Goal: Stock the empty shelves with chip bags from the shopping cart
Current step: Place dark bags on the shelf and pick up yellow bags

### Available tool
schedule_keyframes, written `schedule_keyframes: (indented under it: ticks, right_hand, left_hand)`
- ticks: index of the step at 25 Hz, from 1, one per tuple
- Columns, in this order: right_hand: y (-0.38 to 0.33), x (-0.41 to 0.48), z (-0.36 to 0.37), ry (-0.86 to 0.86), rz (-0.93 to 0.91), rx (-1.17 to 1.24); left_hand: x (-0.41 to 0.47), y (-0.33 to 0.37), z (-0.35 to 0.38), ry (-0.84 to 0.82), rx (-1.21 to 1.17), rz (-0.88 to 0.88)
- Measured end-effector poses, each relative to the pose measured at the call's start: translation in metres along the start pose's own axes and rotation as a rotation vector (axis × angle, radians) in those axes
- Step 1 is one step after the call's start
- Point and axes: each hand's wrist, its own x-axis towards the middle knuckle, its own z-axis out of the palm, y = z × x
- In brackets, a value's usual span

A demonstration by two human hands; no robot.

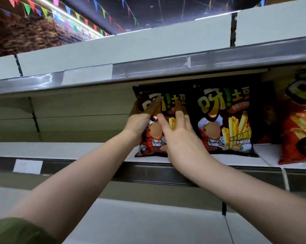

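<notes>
Two hands on black chip bag (149, 145): left hand (140, 121) grips, right hand (177, 136) presses flat.

The middle black chip bag (224, 120) carries the brand 呀!土豆 in large yellow characters across its top. At its lower right stands 香浓酥脆 in yellow, with 吮指回味 in smaller white beneath. The left black chip bag (148, 148) shows the same 呀!土豆, partly covered. The red chip bag (300, 138) on the right shows only a cropped, blurred piece of big yellow lettering. The white shelf-edge tags (87, 74) show no legible print.
</notes>
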Motion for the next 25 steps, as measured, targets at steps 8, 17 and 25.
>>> schedule_keyframes:
  ticks: [8,17,25]
  right_hand:
    - [0.003,-0.004,-0.011,0.047,0.012,-0.02]
    - [-0.115,-0.102,0.013,0.25,-0.382,0.641]
    - [-0.253,-0.187,0.065,-0.024,-0.691,0.946]
  left_hand:
    - [-0.034,0.023,-0.007,0.26,0.18,-0.152]
    - [-0.24,0.002,-0.099,0.625,0.234,-0.151]
    - [-0.384,-0.006,-0.201,0.99,0.318,-0.369]
